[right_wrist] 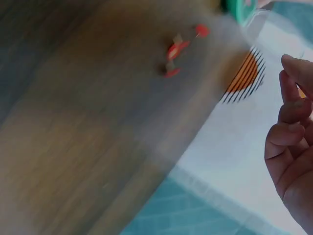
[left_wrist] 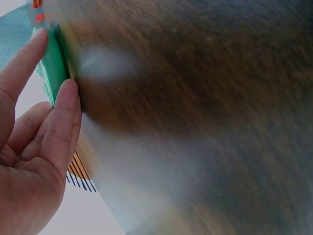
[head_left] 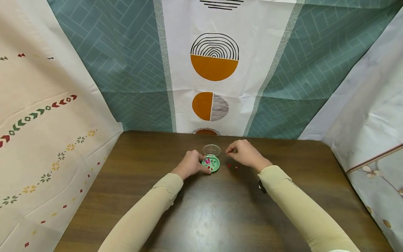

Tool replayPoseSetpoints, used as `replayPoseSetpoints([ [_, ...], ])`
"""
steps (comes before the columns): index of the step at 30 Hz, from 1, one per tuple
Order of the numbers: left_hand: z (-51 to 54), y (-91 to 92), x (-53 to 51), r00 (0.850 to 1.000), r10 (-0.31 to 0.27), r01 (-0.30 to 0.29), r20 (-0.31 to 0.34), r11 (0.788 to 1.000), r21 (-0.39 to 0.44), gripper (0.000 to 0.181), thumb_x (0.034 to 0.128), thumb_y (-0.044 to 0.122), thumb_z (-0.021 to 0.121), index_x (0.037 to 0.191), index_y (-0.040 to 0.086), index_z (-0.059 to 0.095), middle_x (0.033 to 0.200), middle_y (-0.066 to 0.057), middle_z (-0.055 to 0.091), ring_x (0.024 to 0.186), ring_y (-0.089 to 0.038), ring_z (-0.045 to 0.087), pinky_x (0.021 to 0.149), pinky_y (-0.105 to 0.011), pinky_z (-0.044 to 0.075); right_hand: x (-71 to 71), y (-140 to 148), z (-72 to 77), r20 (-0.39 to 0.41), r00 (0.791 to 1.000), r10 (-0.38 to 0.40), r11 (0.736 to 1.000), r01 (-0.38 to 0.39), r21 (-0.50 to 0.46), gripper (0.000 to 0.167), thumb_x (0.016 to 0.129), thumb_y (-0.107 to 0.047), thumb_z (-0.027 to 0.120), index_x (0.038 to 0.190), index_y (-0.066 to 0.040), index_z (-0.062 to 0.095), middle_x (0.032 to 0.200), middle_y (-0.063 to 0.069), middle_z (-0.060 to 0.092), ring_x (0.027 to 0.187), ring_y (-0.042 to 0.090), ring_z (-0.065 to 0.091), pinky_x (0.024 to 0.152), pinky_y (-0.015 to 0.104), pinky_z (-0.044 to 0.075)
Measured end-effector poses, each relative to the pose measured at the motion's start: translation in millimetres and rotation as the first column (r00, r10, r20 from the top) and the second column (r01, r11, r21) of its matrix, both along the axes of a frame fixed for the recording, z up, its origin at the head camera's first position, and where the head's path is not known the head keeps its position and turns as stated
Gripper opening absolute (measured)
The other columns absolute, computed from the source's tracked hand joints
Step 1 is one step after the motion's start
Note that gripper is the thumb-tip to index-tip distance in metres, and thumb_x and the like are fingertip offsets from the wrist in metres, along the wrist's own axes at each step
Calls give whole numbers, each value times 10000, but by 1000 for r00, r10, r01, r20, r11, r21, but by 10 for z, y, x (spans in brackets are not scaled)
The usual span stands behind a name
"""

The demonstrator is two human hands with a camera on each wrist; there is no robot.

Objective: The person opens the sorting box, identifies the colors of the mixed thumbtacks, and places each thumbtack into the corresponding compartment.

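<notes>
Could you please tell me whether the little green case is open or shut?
The green case is open: its clear lid is swung back on the far side, with pink pieces uncovered inside.

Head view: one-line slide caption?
Left hand holds a green case, clear lid open; right hand hovers near red pins on a brown table.

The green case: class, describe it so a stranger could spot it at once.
On the brown table, near the far edge, find the left hand. It grips a small round green case with a raised clear lid. Unlike the loose red pieces nearby, it is larger and green.
</notes>
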State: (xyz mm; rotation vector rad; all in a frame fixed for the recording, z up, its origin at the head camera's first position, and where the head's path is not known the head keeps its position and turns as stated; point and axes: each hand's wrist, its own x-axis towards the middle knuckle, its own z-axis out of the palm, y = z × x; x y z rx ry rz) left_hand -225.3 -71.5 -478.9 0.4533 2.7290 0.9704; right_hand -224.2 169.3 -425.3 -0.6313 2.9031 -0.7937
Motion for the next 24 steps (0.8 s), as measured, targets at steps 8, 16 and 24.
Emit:
replayPoseSetpoints([
  [8, 1, 7, 2, 999, 14, -14, 36, 1000, -13, 692, 575, 390, 878, 1168, 105, 663, 1169, -36, 661, 1168, -191, 559, 949, -325, 474, 27, 339, -127, 74, 997, -12, 1000, 10, 21, 124, 844, -108, 680, 946, -116, 748, 903, -46, 723, 822, 112, 655, 683, 282, 523],
  [16, 12, 6, 6, 999, 15, -15, 37, 1000, -2, 666, 580, 377, 878, 1151, 99, 677, 1160, -47, 671, 1134, -188, 578, 931, -322, 484, 79, 473, -255, 151, 988, 40, 994, -55, 99, 233, 864, -9, 604, 1016, -124, 739, 1047, 22, 711, 1025, 218, 634, 806, 349, 528],
  [24, 15, 8, 14, 999, 9, -9, 35, 1000, 7, 655, 583, 377, 875, 1147, 106, 680, 1175, -66, 665, 1159, -215, 570, 945, -327, 476, 136, 460, -339, 121, 988, 99, 986, -114, 118, 310, 838, 56, 596, 1046, -129, 734, 1028, 12, 699, 1007, 203, 624, 820, 337, 526],
])
